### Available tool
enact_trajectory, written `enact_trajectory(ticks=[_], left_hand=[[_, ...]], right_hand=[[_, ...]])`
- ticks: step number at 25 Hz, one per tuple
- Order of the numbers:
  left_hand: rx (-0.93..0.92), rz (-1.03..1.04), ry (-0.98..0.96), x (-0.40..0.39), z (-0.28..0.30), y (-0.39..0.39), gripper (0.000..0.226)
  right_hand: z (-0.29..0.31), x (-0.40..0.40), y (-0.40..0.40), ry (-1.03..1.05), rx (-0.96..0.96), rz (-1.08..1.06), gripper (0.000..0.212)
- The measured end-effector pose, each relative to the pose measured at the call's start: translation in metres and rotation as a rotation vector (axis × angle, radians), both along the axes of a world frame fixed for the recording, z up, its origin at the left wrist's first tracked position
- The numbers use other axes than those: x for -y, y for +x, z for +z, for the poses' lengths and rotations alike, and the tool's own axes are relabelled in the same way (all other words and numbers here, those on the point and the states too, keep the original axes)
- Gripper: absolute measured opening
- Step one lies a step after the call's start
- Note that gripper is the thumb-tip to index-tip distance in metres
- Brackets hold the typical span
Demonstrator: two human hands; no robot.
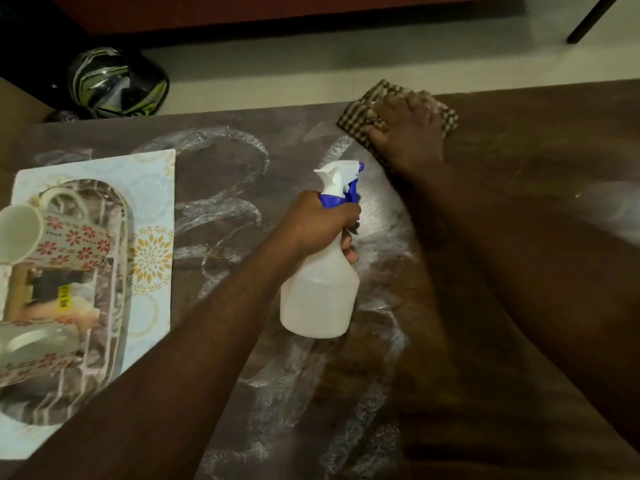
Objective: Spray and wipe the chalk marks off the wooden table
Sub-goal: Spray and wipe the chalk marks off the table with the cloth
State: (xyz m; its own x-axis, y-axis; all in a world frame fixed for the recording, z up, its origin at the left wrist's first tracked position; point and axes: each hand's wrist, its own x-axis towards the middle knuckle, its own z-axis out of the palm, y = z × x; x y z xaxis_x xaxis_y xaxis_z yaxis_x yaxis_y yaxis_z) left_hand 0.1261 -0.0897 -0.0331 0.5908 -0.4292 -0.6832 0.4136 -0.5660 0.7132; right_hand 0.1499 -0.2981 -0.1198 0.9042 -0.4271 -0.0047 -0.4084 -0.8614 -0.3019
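Note:
A dark wooden table (519,202) fills the view, with white chalk marks (221,209) looping over its middle and smeared streaks toward the near edge. My left hand (318,223) grips the neck of a white spray bottle (318,292) with a blue trigger, held above the table, nozzle aimed toward the far right. My right hand (408,133) lies flat on a brown checked cloth (363,116) near the table's far edge, pressing it to the wood. The wood to the right of my right arm looks mostly free of chalk.
At the left lies a pale blue patterned placemat (152,209) bearing a tray (114,306) with two floral mugs (62,237). On the floor beyond the table sits a black and green helmet (117,81). A dark furniture leg (588,19) stands at the far right.

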Motion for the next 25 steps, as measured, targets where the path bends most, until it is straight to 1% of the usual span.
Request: enact_trajectory(ticks=[1,3,4,5,6,8,9,10,11,13,14,15,18,19,20,21,23,24,25], left_hand=[[0.023,0.013,0.004,-0.005,-0.001,-0.002,0.028],[0.067,0.042,0.004,-0.02,0.0,-0.012,0.027],[0.103,0.045,0.0,-0.028,0.002,-0.018,0.026],[0.157,0.049,-0.017,-0.038,0.007,-0.025,0.025],[0.224,0.041,-0.043,-0.046,0.012,-0.033,0.024],[0.335,0.013,-0.073,-0.061,0.02,-0.051,0.019],[0.336,-0.002,-0.068,-0.068,0.02,-0.061,0.015],[0.263,0.002,-0.045,-0.075,0.016,-0.071,0.012],[0.135,0.037,-0.022,-0.082,0.011,-0.082,0.009],[-0.116,0.109,0.025,-0.094,0.005,-0.101,0.008],[-0.17,0.106,0.045,-0.098,0.001,-0.107,0.007],[-0.188,0.084,0.055,-0.104,0.0,-0.112,0.005],[-0.184,0.058,0.043,-0.109,0.003,-0.115,0.006],[-0.193,0.064,0.035,-0.111,0.004,-0.115,0.005],[-0.205,0.072,0.027,-0.114,0.006,-0.114,0.003],[-0.216,0.072,0.015,-0.118,0.009,-0.113,0.006],[-0.227,0.064,0.0,-0.124,0.01,-0.108,0.018],[-0.217,0.055,0.002,-0.128,0.01,-0.107,0.017],[-0.19,0.041,0.012,-0.132,0.01,-0.108,0.012]], right_hand=[[-0.002,-0.021,0.001,0.013,0.007,0.109,0.049],[-0.007,-0.045,-0.041,0.001,0.021,0.319,0.046],[-0.01,-0.041,-0.072,-0.038,0.038,0.381,0.046],[-0.008,-0.033,-0.097,-0.059,0.035,0.388,0.048],[-0.004,-0.02,-0.111,-0.056,0.033,0.322,0.052],[0.002,-0.01,-0.114,-0.012,0.007,0.055,0.055],[0.004,-0.021,-0.111,0.003,0.017,-0.041,0.053],[0.003,-0.04,-0.113,0.002,0.028,-0.076,0.05],[0.0,-0.062,-0.122,0.005,0.038,-0.032,0.049],[-0.008,-0.09,-0.164,-0.025,0.03,0.12,0.048],[-0.009,-0.094,-0.189,-0.045,0.002,0.146,0.048],[-0.007,-0.098,-0.213,-0.054,-0.011,0.114,0.05],[0.0,-0.127,-0.262,-0.01,-0.031,-0.129,0.052],[0.002,-0.144,-0.274,-0.02,-0.034,-0.164,0.052],[0.004,-0.158,-0.287,-0.034,-0.025,-0.139,0.051],[0.004,-0.167,-0.301,-0.065,-0.014,-0.063,0.05],[0.003,-0.158,-0.319,-0.113,-0.037,0.144,0.048],[0.004,-0.151,-0.318,-0.127,-0.039,0.152,0.048],[0.004,-0.151,-0.311,-0.123,-0.055,0.07,0.048]])
